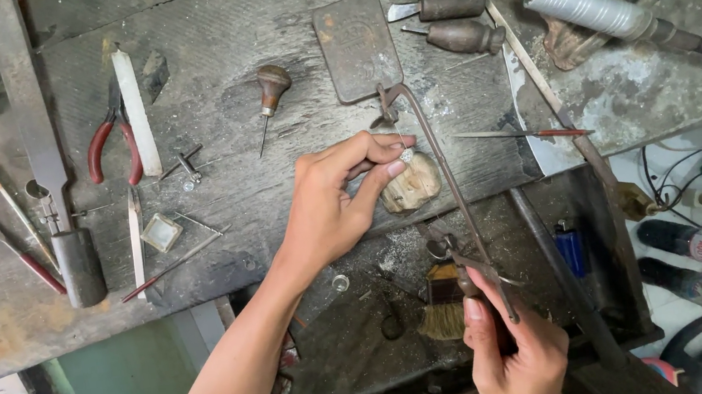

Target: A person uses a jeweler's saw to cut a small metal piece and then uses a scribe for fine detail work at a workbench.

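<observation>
Metal saw frame runs lengthwise from right hand toward bench

I see a dull, dark metal saw frame over a rough, worn wooden peg. The bench top at upper centre looks matt, scratched and dusty. Pliers at upper left have glossy red plastic grips.

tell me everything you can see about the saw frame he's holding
The saw frame is a thin, dark, rusty-looking metal bow with a wooden-looking handle. It runs from a clamp end near the flat metal plate down to the handle, gripped in the right hand. Its upper end sits by the small silvery piece that the left hand pinches against the wooden peg. The blade is too thin to make out.
</observation>
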